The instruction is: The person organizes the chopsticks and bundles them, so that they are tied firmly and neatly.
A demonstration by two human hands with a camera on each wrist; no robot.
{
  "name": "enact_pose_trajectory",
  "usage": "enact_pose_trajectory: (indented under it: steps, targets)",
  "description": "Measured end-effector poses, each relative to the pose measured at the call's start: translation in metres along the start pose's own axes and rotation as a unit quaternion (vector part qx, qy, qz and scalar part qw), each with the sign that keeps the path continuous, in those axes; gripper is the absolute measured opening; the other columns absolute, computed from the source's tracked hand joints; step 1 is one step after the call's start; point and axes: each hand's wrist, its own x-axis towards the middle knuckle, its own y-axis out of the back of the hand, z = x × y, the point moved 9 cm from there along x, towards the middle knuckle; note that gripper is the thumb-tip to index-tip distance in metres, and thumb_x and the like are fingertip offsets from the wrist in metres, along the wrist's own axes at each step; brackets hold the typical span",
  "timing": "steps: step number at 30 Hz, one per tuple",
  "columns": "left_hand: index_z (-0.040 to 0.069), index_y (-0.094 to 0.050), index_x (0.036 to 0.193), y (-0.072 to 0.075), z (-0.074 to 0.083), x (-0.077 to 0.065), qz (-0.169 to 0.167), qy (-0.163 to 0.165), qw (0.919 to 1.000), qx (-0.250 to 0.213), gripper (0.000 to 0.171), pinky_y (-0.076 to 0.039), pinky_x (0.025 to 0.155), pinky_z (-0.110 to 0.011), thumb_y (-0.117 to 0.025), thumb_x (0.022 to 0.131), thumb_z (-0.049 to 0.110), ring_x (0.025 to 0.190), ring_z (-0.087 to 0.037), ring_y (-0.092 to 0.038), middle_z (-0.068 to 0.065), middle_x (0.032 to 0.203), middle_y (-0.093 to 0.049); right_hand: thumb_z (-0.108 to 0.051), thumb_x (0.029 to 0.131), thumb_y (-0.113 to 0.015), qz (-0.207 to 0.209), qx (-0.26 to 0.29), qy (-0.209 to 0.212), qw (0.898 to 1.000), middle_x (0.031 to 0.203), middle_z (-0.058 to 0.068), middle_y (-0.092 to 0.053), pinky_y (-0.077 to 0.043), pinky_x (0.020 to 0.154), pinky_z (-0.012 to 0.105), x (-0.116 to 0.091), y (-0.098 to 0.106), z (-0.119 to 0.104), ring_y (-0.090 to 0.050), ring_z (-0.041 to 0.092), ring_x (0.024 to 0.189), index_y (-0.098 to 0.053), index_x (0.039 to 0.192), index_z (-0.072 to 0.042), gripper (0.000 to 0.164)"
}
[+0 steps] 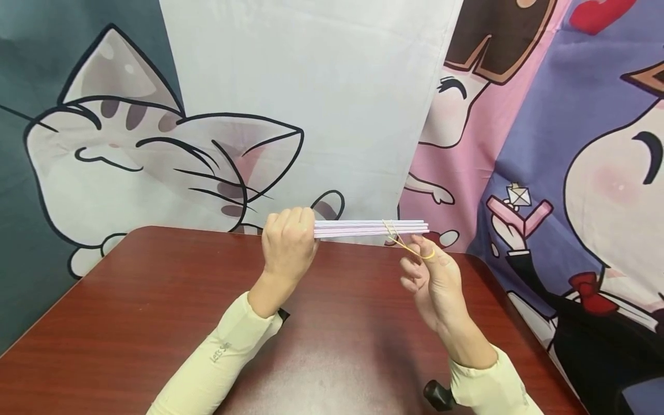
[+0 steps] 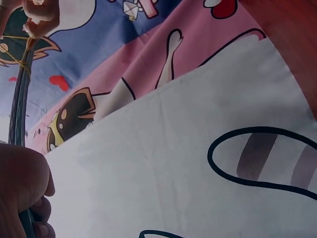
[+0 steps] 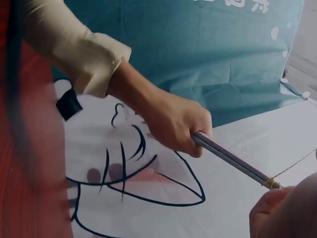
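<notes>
My left hand (image 1: 287, 239) grips one end of a bundle of thin, straight, pale lilac sticks (image 1: 353, 229), held level above the table. Near the other end, a yellow rubber band (image 1: 430, 255) winds round the bundle. From there it stretches to my right hand (image 1: 436, 276), which has it hooked at the thumb, with the fingers bent just below the stick ends. In the left wrist view the sticks (image 2: 21, 99) rise out of the fist. The right wrist view shows the band crossing the sticks (image 3: 233, 158) close to the right hand (image 3: 287, 213).
A reddish-brown table (image 1: 321, 346) lies below both hands. Behind it hangs a cloth backdrop (image 1: 311, 69) printed with a cartoon cat and figures. A dark object (image 1: 438, 395) sits by the right cuff.
</notes>
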Motion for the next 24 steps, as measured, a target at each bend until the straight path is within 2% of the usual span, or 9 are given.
enact_pose_trajectory:
  steps: [2, 6, 9, 12, 17, 20, 24]
  targets:
    - [0.007, -0.042, 0.062, 0.000, 0.000, 0.000, -0.001, 0.000, 1.0000, -0.002, 0.026, -0.031, 0.050, -0.037, -0.054, 0.084, 0.003, 0.048, -0.026, -0.042, -0.006, 0.054, -0.040, -0.016, 0.100, -0.057, 0.003, 0.019, -0.005, 1.000, 0.091, 0.001, -0.066, -0.019, 0.051, 0.020, 0.002, -0.001, 0.000, -0.021, 0.012, 0.064, -0.066, 0.098, -0.009, 0.012]
    - [0.008, -0.042, 0.063, 0.001, 0.002, 0.000, 0.002, -0.015, 0.9998, -0.010, 0.025, -0.032, 0.050, -0.036, -0.057, 0.083, 0.004, 0.049, -0.026, -0.042, -0.005, 0.055, -0.040, -0.015, 0.099, -0.059, 0.007, 0.031, 0.007, 0.999, 0.093, 0.002, -0.065, -0.018, 0.051, 0.021, 0.008, 0.001, -0.005, -0.020, 0.012, 0.064, -0.067, 0.109, -0.007, 0.015]
    - [0.008, -0.042, 0.063, 0.001, 0.004, 0.001, 0.006, -0.027, 0.9995, -0.012, 0.027, -0.032, 0.051, -0.036, -0.058, 0.086, 0.007, 0.048, -0.025, -0.042, -0.005, 0.055, -0.040, -0.016, 0.097, -0.062, 0.024, 0.005, 0.007, 1.000, 0.091, 0.000, -0.063, -0.026, 0.049, 0.018, 0.014, 0.006, -0.006, -0.027, 0.009, 0.061, -0.066, 0.120, -0.007, 0.025]
    - [0.008, -0.042, 0.064, 0.000, 0.002, 0.001, 0.006, -0.029, 0.9995, -0.012, 0.029, -0.033, 0.051, -0.036, -0.058, 0.088, 0.013, 0.048, -0.025, -0.042, -0.005, 0.055, -0.041, -0.016, 0.095, -0.065, 0.033, -0.008, 0.005, 0.999, 0.091, -0.001, -0.063, -0.035, 0.050, 0.018, 0.020, 0.009, -0.006, -0.037, 0.007, 0.060, -0.067, 0.120, -0.006, 0.027]
    - [0.008, -0.043, 0.064, -0.002, -0.001, 0.000, -0.003, -0.032, 0.9994, -0.013, 0.031, -0.032, 0.051, -0.036, -0.058, 0.090, 0.016, 0.048, -0.025, -0.043, -0.005, 0.055, -0.041, -0.017, 0.092, -0.068, 0.012, 0.005, 0.033, 0.999, 0.089, 0.001, -0.062, -0.026, 0.051, 0.020, 0.025, 0.007, -0.009, -0.030, 0.009, 0.060, -0.067, 0.119, -0.005, 0.029]
    - [0.008, -0.043, 0.064, -0.003, 0.001, 0.000, -0.011, -0.042, 0.9990, -0.015, 0.031, -0.032, 0.051, -0.036, -0.057, 0.090, 0.016, 0.049, -0.025, -0.044, -0.004, 0.056, -0.042, -0.011, 0.090, -0.071, 0.013, -0.044, 0.057, 0.997, 0.083, 0.002, -0.063, -0.027, 0.050, 0.019, 0.030, 0.007, -0.013, -0.034, 0.008, 0.057, -0.071, 0.114, -0.004, 0.025]
    - [0.009, -0.043, 0.064, -0.002, 0.004, 0.000, -0.021, -0.056, 0.9982, -0.012, 0.030, -0.032, 0.051, -0.035, -0.054, 0.092, 0.015, 0.050, -0.024, -0.044, -0.004, 0.057, -0.042, -0.003, 0.087, -0.073, -0.006, -0.146, 0.047, 0.988, 0.077, 0.002, -0.066, -0.034, 0.050, 0.019, 0.041, 0.006, -0.018, -0.045, 0.009, 0.056, -0.076, 0.100, -0.006, 0.014]
